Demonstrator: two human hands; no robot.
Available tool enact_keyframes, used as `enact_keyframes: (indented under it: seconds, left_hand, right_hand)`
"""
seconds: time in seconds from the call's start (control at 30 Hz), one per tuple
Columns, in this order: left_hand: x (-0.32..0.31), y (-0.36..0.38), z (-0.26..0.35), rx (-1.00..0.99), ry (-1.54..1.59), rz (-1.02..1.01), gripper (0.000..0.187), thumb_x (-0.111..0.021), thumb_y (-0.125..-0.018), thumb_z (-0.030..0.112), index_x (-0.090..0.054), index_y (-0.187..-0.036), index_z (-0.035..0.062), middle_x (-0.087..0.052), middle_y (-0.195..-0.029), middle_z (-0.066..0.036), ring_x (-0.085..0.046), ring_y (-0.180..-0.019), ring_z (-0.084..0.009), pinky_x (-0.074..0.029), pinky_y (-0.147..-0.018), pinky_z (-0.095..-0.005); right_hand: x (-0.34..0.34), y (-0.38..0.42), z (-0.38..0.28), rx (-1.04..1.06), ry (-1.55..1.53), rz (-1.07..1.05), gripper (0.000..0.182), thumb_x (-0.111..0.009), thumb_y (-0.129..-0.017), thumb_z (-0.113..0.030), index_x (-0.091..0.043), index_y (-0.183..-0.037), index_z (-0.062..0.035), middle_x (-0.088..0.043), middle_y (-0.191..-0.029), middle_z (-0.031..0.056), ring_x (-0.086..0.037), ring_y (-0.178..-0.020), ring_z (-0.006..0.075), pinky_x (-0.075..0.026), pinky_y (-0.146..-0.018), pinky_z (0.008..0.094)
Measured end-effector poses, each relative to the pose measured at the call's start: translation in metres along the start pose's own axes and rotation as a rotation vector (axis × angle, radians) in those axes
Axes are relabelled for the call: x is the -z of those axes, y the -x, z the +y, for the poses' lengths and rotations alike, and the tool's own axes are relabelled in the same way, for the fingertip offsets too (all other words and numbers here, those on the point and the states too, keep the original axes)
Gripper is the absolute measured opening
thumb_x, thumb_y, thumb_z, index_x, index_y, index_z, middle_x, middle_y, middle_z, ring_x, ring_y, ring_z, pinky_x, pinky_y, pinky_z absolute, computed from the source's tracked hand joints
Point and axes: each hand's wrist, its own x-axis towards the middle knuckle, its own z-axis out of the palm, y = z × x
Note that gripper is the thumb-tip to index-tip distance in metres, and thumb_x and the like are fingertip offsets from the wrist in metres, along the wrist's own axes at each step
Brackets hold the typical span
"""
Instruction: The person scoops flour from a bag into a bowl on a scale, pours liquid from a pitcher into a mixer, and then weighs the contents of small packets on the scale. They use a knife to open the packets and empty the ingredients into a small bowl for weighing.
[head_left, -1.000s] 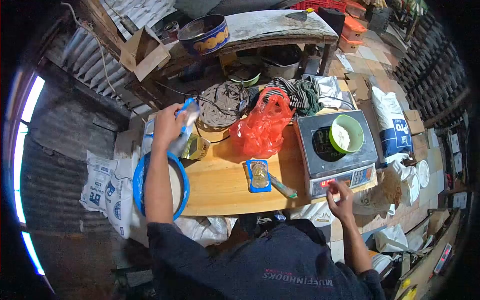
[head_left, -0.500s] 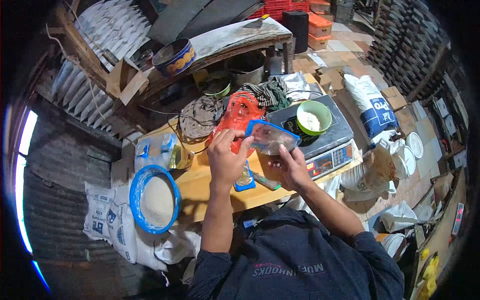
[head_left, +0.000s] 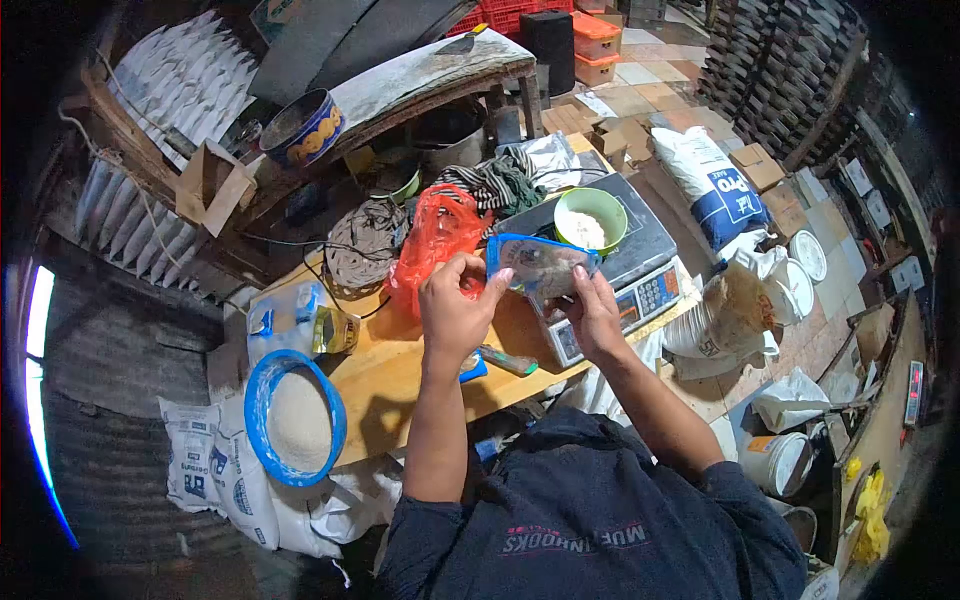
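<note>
A clear pouch with a blue border [head_left: 545, 262] is held up above the wooden table. My left hand [head_left: 458, 305] pinches its left edge. At its lower right corner, my right hand [head_left: 592, 315] grips it between thumb and fingers. Behind the pouch, a green bowl with white powder [head_left: 590, 222] rests on the digital scale [head_left: 640, 250]. A red plastic bag [head_left: 432, 235] lies just beyond my left hand. Below the pouch, a green-ended tool [head_left: 510, 361] lies on the table beside a partly hidden blue packet [head_left: 473, 369].
A blue basin of pale grains [head_left: 298, 420] stands at the table's left end, near a clear bag with blue parts [head_left: 287, 315]. Striped cloth [head_left: 505, 180] lies behind the red bag. White sacks [head_left: 235, 470] stand at lower left.
The view has shifted, so the table and scale appear further left. Both hands still hold the pouch, now spread more upright, covering the front of the green bowl.
</note>
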Motion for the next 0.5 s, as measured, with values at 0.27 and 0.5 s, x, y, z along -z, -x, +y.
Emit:
enact_keyframes:
  seconds: [0.27,0.5]
  left_hand:
    - [-0.017,-0.002,0.002,0.036,0.062,0.042,0.024,-0.076,-0.078,0.023,-0.065,-0.086,0.0027,-0.06,-0.071,-0.007,-0.054,-0.063,-0.02,-0.045,-0.061,-0.0338]
    - [-0.015,-0.007,-0.011,-0.063,0.104,-0.035,0.023,-0.073,-0.082,0.023,-0.067,-0.091,0.0033,-0.058,-0.071,-0.005,-0.05,-0.064,-0.0165,-0.042,-0.061,-0.0314]
  right_hand:
    - [-0.001,0.003,-0.005,0.047,0.062,-0.01,0.036,-0.041,-0.103,-0.028,-0.049,-0.128,-0.0036,-0.06,-0.11,0.0067,-0.059,-0.092,0.0133,-0.05,-0.078,0.0291]
    - [-0.005,0.0,-0.009,0.044,0.071,-0.043,0.035,-0.041,-0.103,-0.026,-0.05,-0.128,-0.0021,-0.06,-0.109,0.007,-0.058,-0.091,0.0133,-0.049,-0.08,0.029]
